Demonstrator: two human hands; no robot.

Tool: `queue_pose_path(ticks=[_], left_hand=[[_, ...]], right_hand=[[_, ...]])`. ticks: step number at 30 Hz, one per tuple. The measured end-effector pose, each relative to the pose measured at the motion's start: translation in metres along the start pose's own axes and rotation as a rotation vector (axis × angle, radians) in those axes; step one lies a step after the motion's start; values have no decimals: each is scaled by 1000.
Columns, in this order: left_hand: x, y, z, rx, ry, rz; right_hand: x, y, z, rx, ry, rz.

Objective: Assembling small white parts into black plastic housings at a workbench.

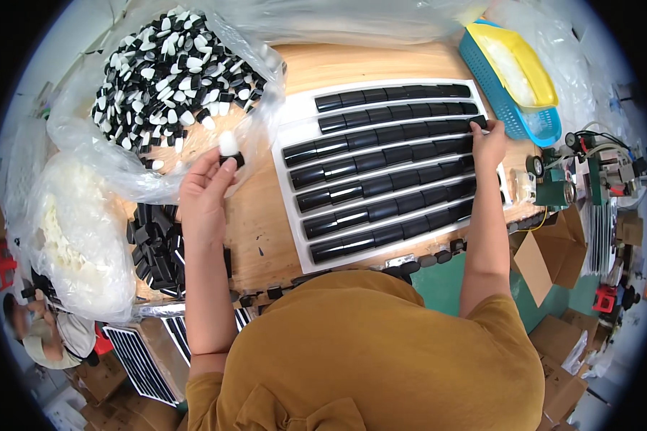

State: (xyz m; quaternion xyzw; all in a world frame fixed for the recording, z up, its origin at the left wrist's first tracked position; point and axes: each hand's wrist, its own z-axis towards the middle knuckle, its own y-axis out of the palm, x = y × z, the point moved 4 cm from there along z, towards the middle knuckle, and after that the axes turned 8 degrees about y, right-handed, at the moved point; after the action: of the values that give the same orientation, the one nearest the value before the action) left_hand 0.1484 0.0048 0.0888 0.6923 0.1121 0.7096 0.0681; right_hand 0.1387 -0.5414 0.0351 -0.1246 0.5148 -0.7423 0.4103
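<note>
My left hand (207,185) is closed in a pinch on a small piece with a white rounded tip and a black base (228,144), held above the wood tabletop. Beyond it lies a large heap of similar black-and-white pieces (169,79) in a clear plastic bag. On the right, my right hand (489,146) pinches a short black block (478,122) at the right edge of a white tray (292,136). Rows of glossy black blocks (381,154) fill the tray; its lower right part is partly hidden behind my right forearm.
Loose black blocks (158,251) lie piled by my left forearm, beside a bag of whitish material (75,237). A yellow basket (546,79) sits in a blue one (507,115) at far right, near a green machine (557,188). Another person (57,334) is at lower left.
</note>
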Motion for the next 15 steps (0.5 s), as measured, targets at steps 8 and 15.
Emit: queue_pose_path(ticks=[8,15], left_hand=[[1,58,-37,-274,-102,-38],[-2,72,-49,-341,-156,-77]], right_hand=[[-131,-89,-87,-761,160,1304],[-191,-124,-170,-1357,-4,1368]])
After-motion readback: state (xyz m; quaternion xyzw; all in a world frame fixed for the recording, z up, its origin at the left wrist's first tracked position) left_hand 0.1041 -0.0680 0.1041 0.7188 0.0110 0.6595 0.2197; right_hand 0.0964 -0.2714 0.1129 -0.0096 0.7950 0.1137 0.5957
